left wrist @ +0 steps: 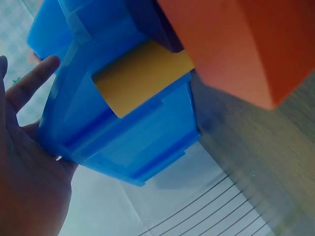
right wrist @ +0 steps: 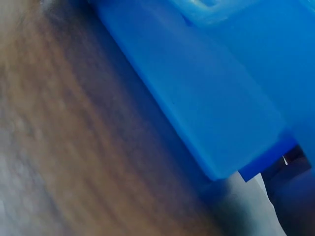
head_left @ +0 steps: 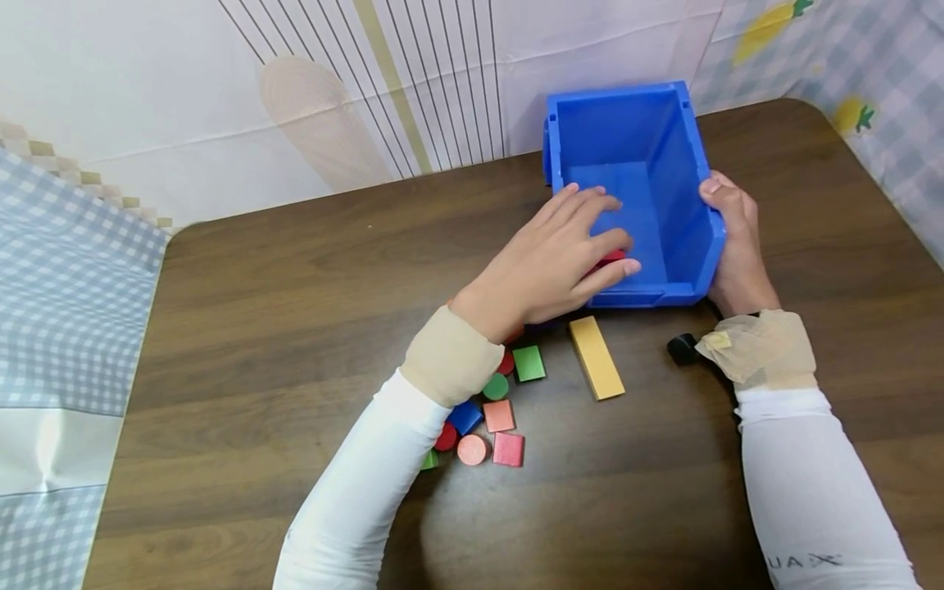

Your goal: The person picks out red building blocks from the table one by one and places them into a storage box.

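My left hand [head_left: 549,266] reaches over the front left of a blue bin [head_left: 689,172], its fingers spread. Between thumb and index finger shows part of a red block [head_left: 610,257], mostly hidden. No piece shows in the left palm [left wrist: 34,182] in the left wrist view. My right hand [head_left: 737,238] grips the bin's right side, thumb over the rim. A yellow plank [head_left: 596,359] lies before the bin. In the left wrist view, a yellow piece [left wrist: 142,76], a purple block [left wrist: 155,24] and a close orange block [left wrist: 231,54] stand near the bin.
Under and beside the left forearm lie several blocks: a green square [head_left: 528,363], a green disc [head_left: 496,387], a blue block [head_left: 465,417], a pink disc [head_left: 473,449] and a red square [head_left: 508,449]. A patterned curtain [head_left: 221,90] hangs behind the wooden table [head_left: 258,344].
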`<state>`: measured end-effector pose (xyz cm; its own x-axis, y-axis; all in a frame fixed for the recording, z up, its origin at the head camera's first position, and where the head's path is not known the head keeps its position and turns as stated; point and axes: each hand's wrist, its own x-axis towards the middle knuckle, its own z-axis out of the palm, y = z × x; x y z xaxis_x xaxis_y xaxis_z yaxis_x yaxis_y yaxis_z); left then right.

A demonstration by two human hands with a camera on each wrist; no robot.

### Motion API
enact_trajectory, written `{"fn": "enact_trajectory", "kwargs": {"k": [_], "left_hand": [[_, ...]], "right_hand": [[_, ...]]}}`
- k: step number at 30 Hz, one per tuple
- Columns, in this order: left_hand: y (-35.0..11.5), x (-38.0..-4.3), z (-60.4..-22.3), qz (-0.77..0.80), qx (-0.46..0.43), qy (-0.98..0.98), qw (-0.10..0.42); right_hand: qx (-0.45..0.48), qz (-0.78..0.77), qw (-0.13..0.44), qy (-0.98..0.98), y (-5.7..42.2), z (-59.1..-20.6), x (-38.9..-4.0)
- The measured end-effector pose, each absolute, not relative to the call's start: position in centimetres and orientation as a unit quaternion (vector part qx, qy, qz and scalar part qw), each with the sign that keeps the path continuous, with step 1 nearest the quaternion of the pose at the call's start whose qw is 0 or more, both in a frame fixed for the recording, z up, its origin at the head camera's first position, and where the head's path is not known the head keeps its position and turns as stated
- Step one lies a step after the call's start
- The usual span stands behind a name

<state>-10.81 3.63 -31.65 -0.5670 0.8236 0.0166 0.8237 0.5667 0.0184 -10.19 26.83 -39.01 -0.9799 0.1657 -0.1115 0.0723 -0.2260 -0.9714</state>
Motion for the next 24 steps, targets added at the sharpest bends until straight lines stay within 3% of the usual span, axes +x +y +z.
{"fn": "enact_trajectory", "kwargs": {"k": [15, 24], "left_hand": [[1.9, -10.0, -31.2, -0.043, -0.469, -0.881, 0.045], [0.0, -9.3, -30.6, -0.138, -0.492, -0.857, 0.064]], "right_hand": [[-0.096, 0.778, 0.025, -0.62, 26.6, -38.7, -10.0], [-0.093, 0.782, 0.027, -0.615, 26.2, -38.6, -10.0]]}}
